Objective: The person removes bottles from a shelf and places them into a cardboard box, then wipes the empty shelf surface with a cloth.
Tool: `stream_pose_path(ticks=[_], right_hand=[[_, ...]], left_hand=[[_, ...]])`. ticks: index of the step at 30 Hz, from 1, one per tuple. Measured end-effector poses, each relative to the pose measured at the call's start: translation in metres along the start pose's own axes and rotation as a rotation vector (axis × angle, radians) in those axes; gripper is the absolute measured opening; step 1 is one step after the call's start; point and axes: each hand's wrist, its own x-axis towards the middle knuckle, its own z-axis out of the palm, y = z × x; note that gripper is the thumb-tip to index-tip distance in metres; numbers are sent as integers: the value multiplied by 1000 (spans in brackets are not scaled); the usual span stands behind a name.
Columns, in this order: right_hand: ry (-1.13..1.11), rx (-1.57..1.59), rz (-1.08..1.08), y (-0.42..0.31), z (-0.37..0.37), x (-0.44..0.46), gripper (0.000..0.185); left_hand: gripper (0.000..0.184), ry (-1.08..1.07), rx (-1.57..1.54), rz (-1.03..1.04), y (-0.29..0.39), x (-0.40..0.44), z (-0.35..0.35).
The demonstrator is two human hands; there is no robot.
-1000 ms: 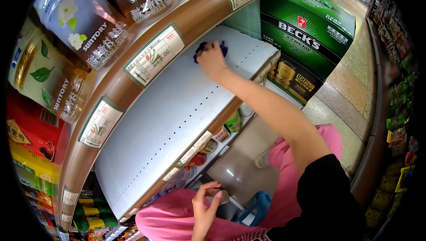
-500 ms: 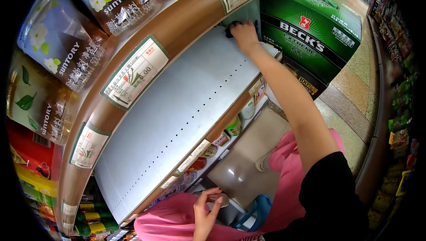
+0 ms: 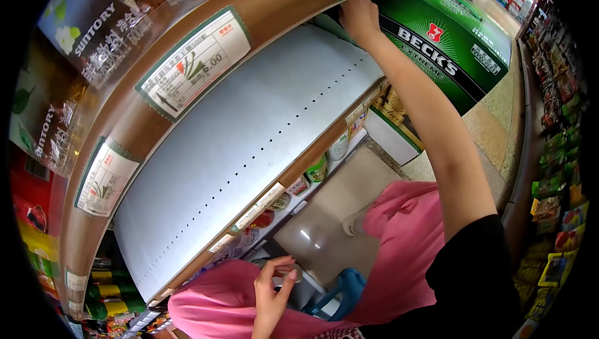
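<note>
- Cloth of dark purple, now hidden
- Right hand (image 3: 360,19) now higher, by far end of flat white metal shelf (image 3: 249,133), arm stretched; can't tell grip
- Left hand (image 3: 272,290) low, half curled; can't tell grip

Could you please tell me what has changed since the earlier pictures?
The right hand has moved along the shelf to its far end, beside the green box. The dark cloth seen in its grip earlier is now hidden, so whether it was let go cannot be told. The left hand stayed low by the pink trousers.
</note>
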Motion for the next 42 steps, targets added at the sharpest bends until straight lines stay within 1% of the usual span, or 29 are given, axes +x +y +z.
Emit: stream_pose_path(ticks=[1,4,7,10,11,12,14,16,18,19,22,23,24,26,27,28,30,32,33,36,37,40,41,42], right_hand=[[-40,-22,34,-1,1,-1,29],[56,38,14,-7,-3,-11,25],[-118,69,50,-11,-16,-15,28],[18,406,259,-7,-18,-25,35],[-107,570,393,-1,-22,-27,39],[-266,756,501,10,-16,-31,47],[-510,1174,773,3,-50,-44,55],[-646,1307,849,-2,-72,-63,56],[-773,1370,813,-8,-99,-77,48],[-800,1455,805,-11,-102,-82,43],[-601,1398,634,-32,-127,-91,38],[-334,1234,382,-33,-111,-98,36],[-217,986,273,-47,-119,-100,38],[-71,618,-87,-60,-112,-106,40],[-203,515,-139,-63,-107,-107,39],[-471,387,-26,-66,-103,-107,33],[-304,460,21,-66,-101,-103,32],[-48,565,98,-64,-99,-98,36],[-147,596,133,-61,-96,-98,37],[-459,486,-84,-53,-80,-101,36],[-410,455,-113,-51,-85,-97,34],[-112,324,101,-32,-83,-88,32],[-142,276,173,-22,-88,-83,31],[-95,239,181,-20,-99,-79,26]], left_hand=[[26,2,4,-7,1,-1,-1],[26,8,9,-9,-2,-2,-3],[26,8,11,-14,-1,-5,-4],[26,16,-3,-2,1,-6,-6],[26,23,-14,0,2,-7,-7],[26,27,-10,2,3,-9,-8],[26,36,-6,14,4,-10,-9],[27,28,-6,26,1,-12,-9],[28,29,1,56,2,-14,-8],[28,22,5,59,2,-15,-7],[28,4,20,94,9,-18,-7],[28,3,19,97,9,-19,-6],[28,-1,22,102,8,-20,-6],[28,1,40,107,11,-21,-5],[27,9,54,106,14,-22,-5],[26,17,69,106,17,-23,-6],[26,33,58,104,20,-25,-9],[26,56,50,110,19,-25,-10],[27,64,49,113,17,-25,-10],[27,54,44,120,15,-27,-11],[27,52,42,124,14,-28,-11],[28,51,62,145,10,-31,-15],[29,52,71,155,8,-32,-16],[29,56,73,154,6,-33,-16]])
